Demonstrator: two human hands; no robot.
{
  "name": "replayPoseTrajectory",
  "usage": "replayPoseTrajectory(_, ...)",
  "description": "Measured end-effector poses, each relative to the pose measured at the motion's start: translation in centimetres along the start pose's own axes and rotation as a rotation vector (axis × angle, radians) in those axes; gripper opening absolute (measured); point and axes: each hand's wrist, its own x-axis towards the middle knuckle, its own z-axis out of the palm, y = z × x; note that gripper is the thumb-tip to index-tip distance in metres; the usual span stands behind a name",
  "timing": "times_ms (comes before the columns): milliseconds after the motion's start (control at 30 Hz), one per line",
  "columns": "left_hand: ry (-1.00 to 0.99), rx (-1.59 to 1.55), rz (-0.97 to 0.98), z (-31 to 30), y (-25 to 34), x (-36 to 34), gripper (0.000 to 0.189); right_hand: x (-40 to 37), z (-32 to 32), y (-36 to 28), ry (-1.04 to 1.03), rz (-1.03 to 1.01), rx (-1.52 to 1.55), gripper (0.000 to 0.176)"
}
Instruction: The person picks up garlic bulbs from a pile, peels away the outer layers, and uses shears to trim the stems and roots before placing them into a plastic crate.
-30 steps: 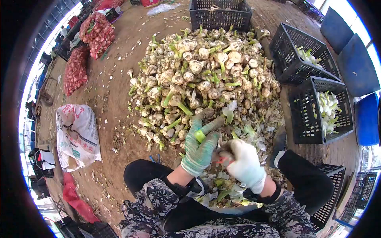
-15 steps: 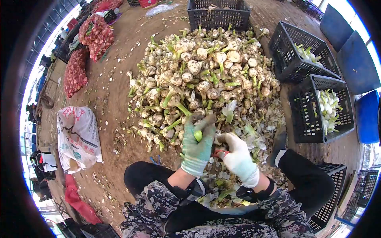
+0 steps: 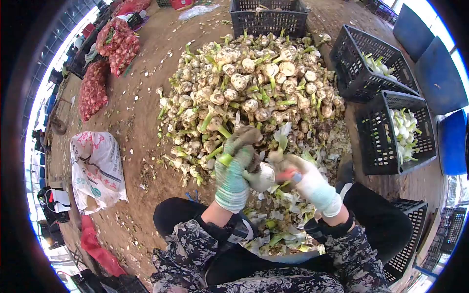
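My left hand (image 3: 235, 173), in a soiled white-and-green glove, is closed around a garlic plant; its green stem (image 3: 225, 159) pokes out between the fingers. Beside it, my right hand (image 3: 305, 177), gloved in white, is smeared by motion but closed on a small red-handled tool (image 3: 290, 176). The tool's working end cannot be made out. Beyond both hands lies a large heap of garlic bulbs (image 3: 249, 105) with dirty skins and short green stems. Pale peelings (image 3: 288, 207) lie beneath my hands and between my legs.
Black crates (image 3: 371, 122) with peeled white garlic (image 3: 404, 129) stand at the right. Another black crate (image 3: 268, 22) is behind the heap. A white sack (image 3: 97, 171) and red net bags (image 3: 93, 90) lie on the left. Blue panels (image 3: 442, 78) line the right side.
My right hand has moved right and slightly away from my left hand. My left hand has shifted a little left and turned, carrying the garlic stem left.
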Motion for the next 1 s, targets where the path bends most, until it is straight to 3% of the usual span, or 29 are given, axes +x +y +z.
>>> replayPoseTrajectory(100, 0.000, 0.028, -0.061, -0.6, -0.8, 0.1, 0.027, 0.7, 1.8, 0.8, 0.037, -0.305, -0.328, 0.053)
replayPoseTrajectory(167, -0.023, 0.090, 0.047, -1.6, -1.5, 0.8, 0.026, 0.4, 0.7, -0.1, -0.153, -0.065, 0.158, 0.045)
replayPoseTrajectory(200, 0.014, 0.027, -0.009, -1.9, -1.7, 0.8, 0.026, 0.6, -0.5, 1.2, -0.156, -0.004, 0.169, 0.040)
replayPoseTrajectory(300, 0.082, 0.096, -0.057, -1.7, -1.1, 0.5, 0.024, -0.9, -0.3, 0.5, 0.068, 0.093, 0.257, 0.033)
replayPoseTrajectory(367, 0.053, 0.076, 0.003, -1.3, -1.5, 0.4, 0.023, -0.8, 0.6, 0.6, 0.136, -0.130, -0.321, 0.032)
replayPoseTrajectory(433, 0.040, 0.163, 0.058, -1.3, -1.7, 0.6, 0.023, -1.3, 3.0, 0.5, 0.278, -0.215, -0.340, 0.035)
replayPoseTrajectory(500, -0.013, 0.278, 0.122, -1.2, -1.4, 0.4, 0.024, -1.2, 3.6, 0.6, 0.289, -0.277, -0.459, 0.033)
replayPoseTrajectory(533, 0.022, 0.221, -0.010, -1.5, -1.1, 0.3, 0.028, -0.7, 3.2, 0.4, 0.216, -0.152, -0.300, 0.030)
replayPoseTrajectory(567, 0.026, 0.226, -0.012, -1.6, -0.7, 0.3, 0.028, -0.2, 2.3, 0.1, 0.143, -0.026, -0.139, 0.026)
replayPoseTrajectory(600, 0.027, -0.024, -0.154, -1.4, -0.1, 0.3, 0.031, 1.0, 0.9, 2.1, 0.298, -0.102, -0.421, 0.020)
replayPoseTrajectory(633, 0.022, -0.278, -0.289, -1.3, 0.3, 0.5, 0.034, 1.9, 0.2, 4.8, 0.436, -0.136, -0.377, 0.018)
replayPoseTrajectory(700, -0.048, -0.392, -0.317, -1.1, 1.1, 0.8, 0.038, 0.7, -1.0, 4.0, 0.069, 0.153, -0.361, 0.023)
replayPoseTrajectory(733, -0.180, -0.589, -0.354, -1.5, 1.2, 1.3, 0.038, 0.3, -0.9, 4.6, -0.047, -0.020, -0.671, 0.028)
replayPoseTrajectory(767, -0.310, -0.786, -0.396, -1.7, 1.4, 1.7, 0.038, -0.4, -0.9, 5.1, -0.086, -0.016, -0.606, 0.028)
replayPoseTrajectory(800, -0.014, -0.572, -0.398, -1.2, 1.4, 1.3, 0.038, -0.9, -1.3, 5.1, -0.054, 0.036, -0.632, 0.028)
replayPoseTrajectory(900, -0.169, -0.749, -0.461, -1.3, 1.5, 1.5, 0.038, -1.5, -2.6, -0.2, -0.053, 0.089, -0.827, 0.031)
replayPoseTrajectory(933, -0.174, -0.707, -0.458, -1.0, 1.7, 1.2, 0.041, -1.7, -3.1, -0.9, -0.126, 0.160, -0.641, 0.040)
replayPoseTrajectory(967, -0.178, -0.708, -0.459, -0.8, 1.6, 1.1, 0.041, -2.0, -2.8, -0.8, -0.121, 0.160, -0.642, 0.040)
replayPoseTrajectory(1000, -0.180, -0.585, -0.408, -0.6, 1.5, 0.9, 0.045, -2.4, -2.0, -0.5, -0.064, 0.016, -0.254, 0.045)
